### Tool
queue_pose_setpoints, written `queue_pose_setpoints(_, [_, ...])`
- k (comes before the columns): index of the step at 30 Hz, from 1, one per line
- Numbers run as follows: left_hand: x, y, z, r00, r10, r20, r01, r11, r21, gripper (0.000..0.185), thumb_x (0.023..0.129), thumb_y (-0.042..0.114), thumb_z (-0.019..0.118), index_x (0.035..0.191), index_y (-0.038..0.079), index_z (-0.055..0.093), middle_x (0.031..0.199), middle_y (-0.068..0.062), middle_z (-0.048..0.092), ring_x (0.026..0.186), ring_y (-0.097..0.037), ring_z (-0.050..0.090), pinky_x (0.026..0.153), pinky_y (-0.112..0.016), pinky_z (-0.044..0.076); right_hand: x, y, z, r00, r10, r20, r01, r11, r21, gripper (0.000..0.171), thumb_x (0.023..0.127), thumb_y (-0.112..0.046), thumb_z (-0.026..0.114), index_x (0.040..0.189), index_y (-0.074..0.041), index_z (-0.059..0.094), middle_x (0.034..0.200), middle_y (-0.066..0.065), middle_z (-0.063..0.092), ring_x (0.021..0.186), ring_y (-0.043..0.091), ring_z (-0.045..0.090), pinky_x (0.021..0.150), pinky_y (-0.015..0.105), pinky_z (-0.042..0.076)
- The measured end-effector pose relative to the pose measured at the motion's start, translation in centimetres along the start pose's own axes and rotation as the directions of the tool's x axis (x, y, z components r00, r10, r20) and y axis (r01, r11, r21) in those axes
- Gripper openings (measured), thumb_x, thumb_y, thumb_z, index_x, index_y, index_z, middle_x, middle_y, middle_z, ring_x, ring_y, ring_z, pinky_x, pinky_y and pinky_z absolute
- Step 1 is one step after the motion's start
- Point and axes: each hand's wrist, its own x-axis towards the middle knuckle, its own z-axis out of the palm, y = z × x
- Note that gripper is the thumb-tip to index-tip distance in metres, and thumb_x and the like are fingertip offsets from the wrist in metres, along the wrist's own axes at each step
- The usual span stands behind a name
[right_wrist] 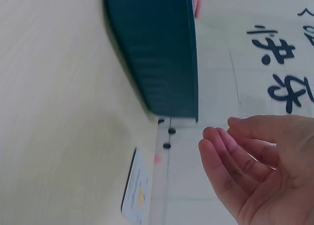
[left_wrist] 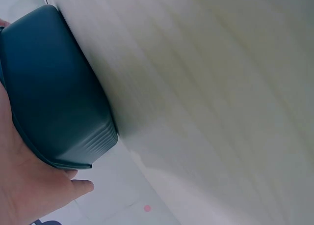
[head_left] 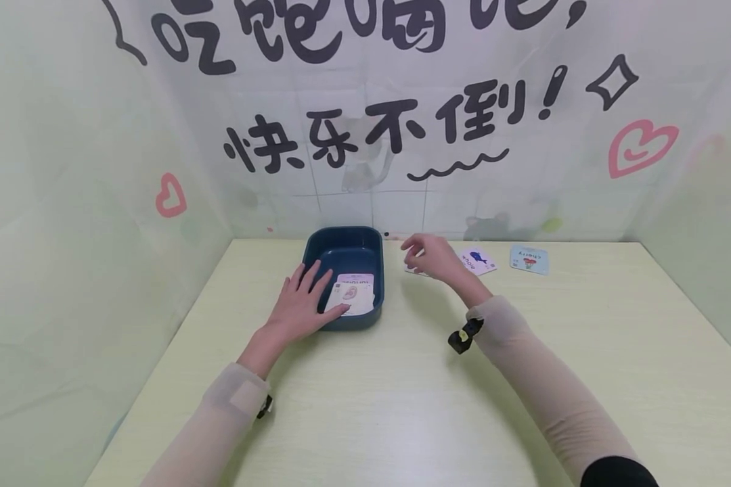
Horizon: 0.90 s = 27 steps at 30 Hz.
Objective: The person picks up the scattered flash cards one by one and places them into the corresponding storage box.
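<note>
My left hand point(head_left: 297, 303) lies with spread fingers across the left rim of a dark blue-green plastic bin point(head_left: 378, 270), thumb over its near end. Inside, a white picture card point(head_left: 348, 296) overlaps a purple-edged card point(head_left: 359, 278). Beyond the bin's right side hovers my right hand point(head_left: 434, 257), fingers loosely bent, with nothing between thumb and fingertips in the right wrist view. Below it lies a card point(right_wrist: 137, 188), mostly hidden by the hand in the head view. A whale card point(head_left: 478, 260) sits just right of that hand.
Further right on the pale table point(head_left: 365, 406) lies a light blue cherry card point(head_left: 529, 260). A white printed curtain point(head_left: 365, 162) hangs right behind the table's back edge, and similar sheets close off both sides.
</note>
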Motion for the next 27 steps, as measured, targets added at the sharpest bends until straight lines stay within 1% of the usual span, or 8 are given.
queue_pose_setpoints(2, [0.0, 0.0, 0.1, 1.000, 0.000, 0.000, 0.000, 1.000, 0.001, 0.091, 0.090, 0.067, 0.055, 0.158, 0.014, 0.029, 0.168, -0.015, 0.014, 0.154, -0.044, 0.008, 0.122, -0.065, 0.014, -0.1, 0.9, -0.8, 1.000, 0.003, -0.010, -0.003, 1.000, -0.023, 0.032, 0.095, -0.006, 0.058, 0.126, 0.002, 0.061, 0.111, 0.020, 0.068, 0.094, 0.030, 0.072, 0.081, 0.036, 0.062])
queue_pose_setpoints(6, [0.0, -0.1, 0.1, 1.000, 0.000, 0.000, 0.000, 1.000, 0.004, 0.091, 0.089, 0.067, 0.055, 0.158, 0.014, 0.028, 0.168, -0.015, 0.014, 0.154, -0.044, 0.008, 0.122, -0.065, 0.015, -0.2, 3.1, -2.3, 1.000, 0.004, -0.020, -0.004, 1.000, -0.021, 0.034, 0.096, -0.006, 0.058, 0.128, 0.005, 0.059, 0.113, 0.022, 0.066, 0.098, 0.036, 0.071, 0.085, 0.041, 0.061])
queue_pose_setpoints(8, [0.0, -0.1, 0.1, 1.000, -0.001, -0.002, 0.001, 1.000, 0.007, 0.091, 0.090, 0.067, 0.055, 0.158, 0.013, 0.028, 0.168, -0.015, 0.014, 0.154, -0.044, 0.009, 0.122, -0.065, 0.015, -0.3, 4.3, -3.1, 1.000, 0.005, -0.028, -0.006, 1.000, -0.030, 0.034, 0.096, -0.005, 0.059, 0.127, 0.006, 0.059, 0.112, 0.023, 0.066, 0.099, 0.038, 0.070, 0.084, 0.041, 0.061])
queue_pose_setpoints(12, [0.0, -0.1, 0.1, 1.000, -0.003, 0.002, 0.003, 1.000, 0.004, 0.091, 0.090, 0.066, 0.055, 0.158, 0.013, 0.028, 0.168, -0.016, 0.014, 0.154, -0.045, 0.008, 0.122, -0.065, 0.014, -0.6, 6.5, -4.7, 0.999, 0.002, -0.040, -0.007, 0.994, -0.110, 0.033, 0.095, -0.007, 0.060, 0.126, 0.006, 0.059, 0.110, 0.022, 0.067, 0.096, 0.038, 0.070, 0.077, 0.036, 0.059])
queue_pose_setpoints(15, [-0.1, 0.0, 0.0, 1.000, -0.003, 0.005, 0.003, 1.000, 0.002, 0.091, 0.090, 0.067, 0.055, 0.158, 0.013, 0.028, 0.168, -0.015, 0.013, 0.154, -0.044, 0.008, 0.122, -0.065, 0.014, -0.9, 7.9, -5.9, 0.998, -0.013, -0.053, 0.004, 0.986, -0.167, 0.033, 0.094, -0.006, 0.061, 0.124, 0.008, 0.060, 0.110, 0.025, 0.067, 0.095, 0.036, 0.068, 0.078, 0.037, 0.057])
queue_pose_setpoints(19, [-0.1, 0.0, 0.0, 1.000, -0.003, 0.005, 0.003, 1.000, 0.003, 0.091, 0.090, 0.067, 0.055, 0.158, 0.014, 0.028, 0.168, -0.015, 0.013, 0.154, -0.044, 0.008, 0.122, -0.065, 0.014, -1.4, 9.3, -7.4, 0.997, -0.021, -0.074, 0.004, 0.976, -0.219, 0.032, 0.094, -0.006, 0.061, 0.123, 0.009, 0.061, 0.111, 0.027, 0.067, 0.100, 0.037, 0.065, 0.085, 0.044, 0.055])
queue_pose_setpoints(23, [-0.1, -0.1, 0.1, 1.000, -0.002, 0.004, 0.002, 1.000, 0.002, 0.091, 0.090, 0.066, 0.055, 0.158, 0.013, 0.028, 0.168, -0.015, 0.013, 0.154, -0.044, 0.007, 0.122, -0.065, 0.013, -1.8, 10.2, -8.9, 0.996, -0.015, -0.084, -0.007, 0.966, -0.259, 0.033, 0.094, -0.007, 0.061, 0.123, 0.009, 0.061, 0.113, 0.027, 0.066, 0.105, 0.039, 0.062, 0.089, 0.049, 0.051])
queue_pose_setpoints(27, [0.0, -0.1, 0.1, 1.000, 0.000, 0.003, 0.000, 1.000, 0.009, 0.091, 0.090, 0.067, 0.055, 0.158, 0.013, 0.028, 0.168, -0.015, 0.013, 0.154, -0.044, 0.008, 0.122, -0.065, 0.014, -2.3, 11.2, -10.1, 0.996, -0.011, -0.090, -0.014, 0.964, -0.264, 0.035, 0.095, -0.009, 0.061, 0.124, 0.010, 0.060, 0.114, 0.029, 0.066, 0.106, 0.040, 0.062, 0.087, 0.049, 0.052])
